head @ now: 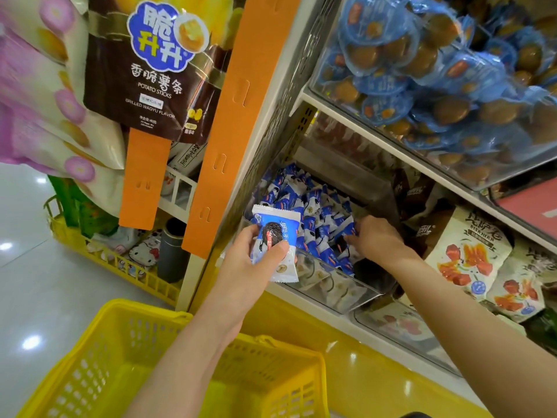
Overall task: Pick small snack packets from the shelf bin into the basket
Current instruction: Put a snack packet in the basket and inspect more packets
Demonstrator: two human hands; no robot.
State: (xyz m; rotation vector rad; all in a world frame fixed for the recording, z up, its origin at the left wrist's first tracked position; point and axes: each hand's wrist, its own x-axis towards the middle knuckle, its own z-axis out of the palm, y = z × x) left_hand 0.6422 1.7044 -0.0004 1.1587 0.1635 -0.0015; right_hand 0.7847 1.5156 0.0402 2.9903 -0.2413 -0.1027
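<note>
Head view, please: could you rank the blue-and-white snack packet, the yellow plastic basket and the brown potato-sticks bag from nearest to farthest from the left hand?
1. The blue-and-white snack packet: gripped in the left hand itself.
2. The yellow plastic basket: below the hand, at the bottom left.
3. The brown potato-sticks bag: hanging high up, at the upper left.

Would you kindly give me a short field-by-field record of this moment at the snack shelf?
left hand: grips one packet, raised in front of the bin
held packet: blue and white, not yet in the basket
right hand: reaching into the bin, fingers among the loose packets; grip unclear
bin: clear plastic, on the shelf
basket: yellow, below the hands; no packet shows in its visible part
</note>
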